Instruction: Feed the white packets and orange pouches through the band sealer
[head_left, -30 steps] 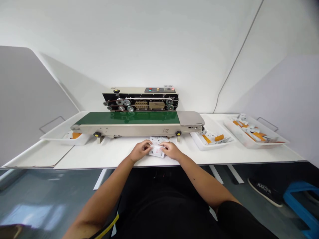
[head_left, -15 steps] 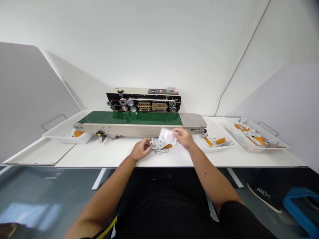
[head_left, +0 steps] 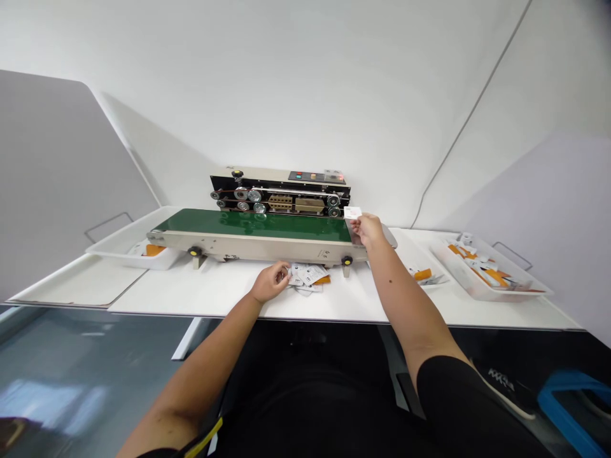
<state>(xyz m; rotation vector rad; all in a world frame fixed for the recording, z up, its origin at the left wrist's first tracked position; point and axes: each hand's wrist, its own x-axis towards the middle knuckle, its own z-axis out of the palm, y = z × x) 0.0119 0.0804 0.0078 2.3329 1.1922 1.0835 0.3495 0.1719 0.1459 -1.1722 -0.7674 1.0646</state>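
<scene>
My right hand pinches a small white packet by its lower right edge. It holds the packet up at the right end of the green conveyor belt, beside the rollers of the band sealing machine. My left hand rests on the table with its fingers curled in, at the left side of a loose pile of white printed packets. One packet in the pile shows an orange face. What those curled fingers hold, if anything, is hidden.
A white tray with a few packets stands by the belt's left end. To the right, my forearm partly covers one tray of packets; another tray holds several more. A blue stool and a shoe are below the table.
My right hand has lifted the white packet from above the pile, up and to the right, to the machine's right end. My left hand stays beside the pile. The view has shifted slightly.
</scene>
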